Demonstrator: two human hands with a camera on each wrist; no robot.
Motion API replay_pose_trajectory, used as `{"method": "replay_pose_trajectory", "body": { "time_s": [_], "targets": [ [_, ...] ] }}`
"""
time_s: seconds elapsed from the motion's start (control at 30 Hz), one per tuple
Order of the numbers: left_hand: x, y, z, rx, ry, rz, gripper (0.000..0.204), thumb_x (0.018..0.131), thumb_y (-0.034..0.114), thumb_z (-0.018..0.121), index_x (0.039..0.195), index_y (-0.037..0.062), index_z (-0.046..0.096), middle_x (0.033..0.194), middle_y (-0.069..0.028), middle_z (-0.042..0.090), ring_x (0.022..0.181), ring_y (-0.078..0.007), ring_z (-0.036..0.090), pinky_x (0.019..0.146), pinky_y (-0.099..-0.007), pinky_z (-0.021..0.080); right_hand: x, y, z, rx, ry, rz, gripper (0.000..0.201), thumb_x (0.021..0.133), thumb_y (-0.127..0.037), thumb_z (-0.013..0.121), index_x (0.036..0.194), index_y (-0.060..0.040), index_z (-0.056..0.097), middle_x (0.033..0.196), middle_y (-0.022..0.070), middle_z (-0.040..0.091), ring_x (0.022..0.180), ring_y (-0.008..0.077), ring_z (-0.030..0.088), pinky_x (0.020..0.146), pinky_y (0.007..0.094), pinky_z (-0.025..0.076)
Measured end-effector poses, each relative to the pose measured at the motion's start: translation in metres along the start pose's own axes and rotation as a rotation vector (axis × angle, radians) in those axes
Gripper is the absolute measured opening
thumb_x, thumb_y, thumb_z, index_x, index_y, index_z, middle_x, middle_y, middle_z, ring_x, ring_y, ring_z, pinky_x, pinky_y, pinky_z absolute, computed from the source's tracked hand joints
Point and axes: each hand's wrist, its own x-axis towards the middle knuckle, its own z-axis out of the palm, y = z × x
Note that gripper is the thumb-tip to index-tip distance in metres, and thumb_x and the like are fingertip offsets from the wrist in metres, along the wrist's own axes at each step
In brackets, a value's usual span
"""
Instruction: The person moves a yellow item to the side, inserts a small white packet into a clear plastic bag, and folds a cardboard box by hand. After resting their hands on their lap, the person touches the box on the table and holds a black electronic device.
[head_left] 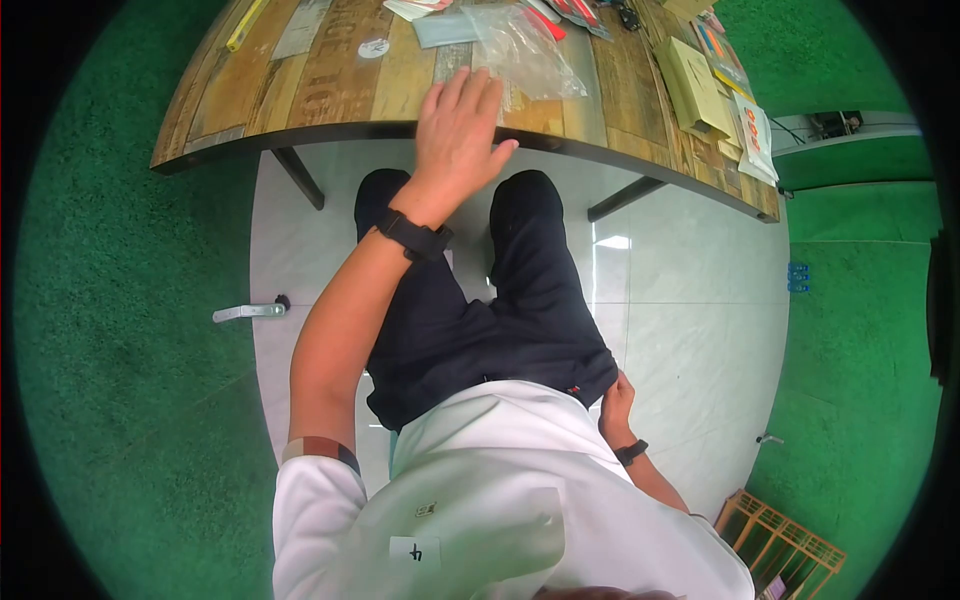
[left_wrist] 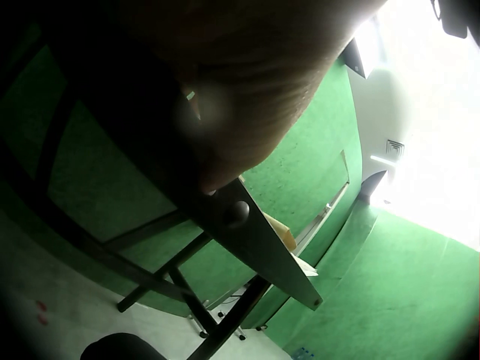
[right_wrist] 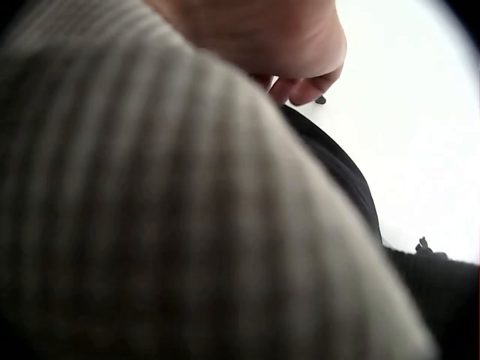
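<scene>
My left hand [head_left: 455, 125] lies flat on the near edge of the wooden table [head_left: 330, 90], fingers straight, holding nothing. Its fingertips reach close to a clear plastic bag [head_left: 520, 50] lying on the tabletop. The left wrist view shows the palm [left_wrist: 240, 97] from below, against the table's dark underside [left_wrist: 255, 240]. My right hand [head_left: 617, 395] hangs at my right hip, against the black trousers [head_left: 530, 300] and the hem of the white shirt [head_left: 500, 480]. In the right wrist view its fingers [right_wrist: 300, 86] curl loosely beside the trousers [right_wrist: 337, 165], with nothing seen in them.
Yellow-green booklets [head_left: 695, 90] and printed papers [head_left: 755, 135] lie along the table's right side. A metal piece [head_left: 248, 312] lies on the tiled floor at left. A wooden crate [head_left: 780, 540] stands at lower right. Green carpet [head_left: 120, 350] borders the tiles.
</scene>
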Motion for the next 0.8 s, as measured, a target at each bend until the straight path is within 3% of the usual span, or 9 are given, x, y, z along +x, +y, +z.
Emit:
{"method": "replay_pose_trajectory", "body": {
  "time_s": [0.03, 0.17, 0.37, 0.47, 0.53, 0.57, 0.63, 0.73, 0.8],
  "targets": [
    [-0.001, 0.0, 0.0, 0.01, 0.004, 0.006, 0.072, 0.077, 0.031, 0.077, 0.136, 0.0019, 0.049, 0.143, -0.0148, 0.049, 0.137, -0.0344, 0.04, 0.112, -0.0475, 0.03, -0.001, 0.001, 0.003, -0.038, 0.031, -0.087, 0.048, 0.101, -0.04, 0.057, 0.119, 0.0043, 0.062, 0.101, 0.0043, 0.066, 0.089, 0.0095, 0.058, 0.078, 0.0238, 0.047],
    [-0.001, -0.002, 0.002, 0.037, 0.023, 0.023, 0.069, 0.077, 0.031, 0.077, 0.134, 0.0031, 0.051, 0.142, -0.0141, 0.049, 0.136, -0.0333, 0.041, 0.111, -0.0469, 0.031, -0.002, 0.019, 0.002, 0.085, 0.02, -0.06, 0.042, 0.102, -0.033, 0.056, 0.121, 0.0037, 0.062, 0.107, 0.0077, 0.068, 0.098, 0.0158, 0.061, 0.087, 0.0279, 0.048],
    [-0.002, -0.005, 0.007, 0.069, 0.039, 0.047, 0.067, 0.077, 0.031, 0.077, 0.133, 0.0036, 0.052, 0.142, -0.013, 0.05, 0.136, -0.0326, 0.041, 0.11, -0.046, 0.031, 0.019, 0.007, 0.019, -0.512, -0.278, -0.177, 0.046, 0.103, -0.034, 0.049, 0.128, 0.0039, 0.056, 0.124, 0.0164, 0.064, 0.117, 0.0251, 0.059, 0.099, 0.0346, 0.046],
    [-0.003, -0.006, 0.007, 0.072, 0.035, 0.048, 0.067, 0.078, 0.032, 0.077, 0.134, 0.004, 0.052, 0.142, -0.0125, 0.05, 0.136, -0.0319, 0.041, 0.111, -0.0463, 0.031, 0.033, 0.019, 0.02, -0.346, -0.343, -0.212, 0.041, 0.103, -0.028, 0.045, 0.128, 0.0029, 0.057, 0.126, 0.016, 0.063, 0.118, 0.024, 0.058, 0.1, 0.0354, 0.047],
    [-0.002, -0.005, 0.008, 0.08, 0.036, 0.036, 0.067, 0.078, 0.032, 0.077, 0.134, 0.0042, 0.052, 0.142, -0.0123, 0.05, 0.136, -0.0317, 0.041, 0.111, -0.0465, 0.031, 0.038, 0.025, 0.023, 0.666, -0.312, 0.156, 0.034, 0.102, -0.015, 0.047, 0.13, 0.0014, 0.056, 0.128, 0.0152, 0.062, 0.118, 0.0237, 0.058, 0.1, 0.0352, 0.048],
    [-0.003, -0.004, 0.008, 0.085, 0.034, 0.03, 0.067, 0.078, 0.033, 0.077, 0.134, 0.0045, 0.052, 0.143, -0.0121, 0.05, 0.137, -0.0314, 0.041, 0.111, -0.0467, 0.031, 0.04, 0.026, 0.019, 0.659, -0.319, 0.16, 0.034, 0.102, -0.015, 0.047, 0.13, 0.0014, 0.056, 0.128, 0.0152, 0.062, 0.118, 0.0237, 0.058, 0.1, 0.0352, 0.048],
    [-0.003, -0.005, 0.009, 0.09, 0.04, 0.025, 0.067, 0.078, 0.033, 0.076, 0.134, 0.0048, 0.053, 0.143, -0.0121, 0.05, 0.137, -0.0314, 0.04, 0.112, -0.0469, 0.031, 0.044, 0.015, 0.017, -0.102, -0.368, -0.004, 0.036, 0.101, -0.007, 0.046, 0.135, 0.0024, 0.051, 0.133, 0.0143, 0.06, 0.121, 0.0227, 0.057, 0.102, 0.0348, 0.048],
    [-0.004, -0.005, 0.01, 0.093, 0.045, 0.023, 0.066, 0.078, 0.033, 0.076, 0.133, 0.0053, 0.054, 0.143, -0.012, 0.05, 0.137, -0.0312, 0.04, 0.112, -0.047, 0.031, 0.047, 0.018, 0.028, 0.112, -0.435, -0.018, 0.039, 0.101, -0.007, 0.048, 0.138, 0.0038, 0.048, 0.134, 0.0134, 0.059, 0.122, 0.0213, 0.056, 0.103, 0.035, 0.048],
    [-0.003, -0.004, 0.011, 0.097, 0.046, 0.019, 0.066, 0.077, 0.033, 0.077, 0.133, 0.0055, 0.054, 0.143, -0.012, 0.05, 0.138, -0.0311, 0.04, 0.112, -0.047, 0.031, 0.058, 0.017, 0.034, 0.025, -0.503, -0.106, 0.04, 0.1, -0.007, 0.049, 0.138, 0.0035, 0.049, 0.133, 0.0139, 0.06, 0.121, 0.0206, 0.057, 0.103, 0.0344, 0.048]
  ]
}}
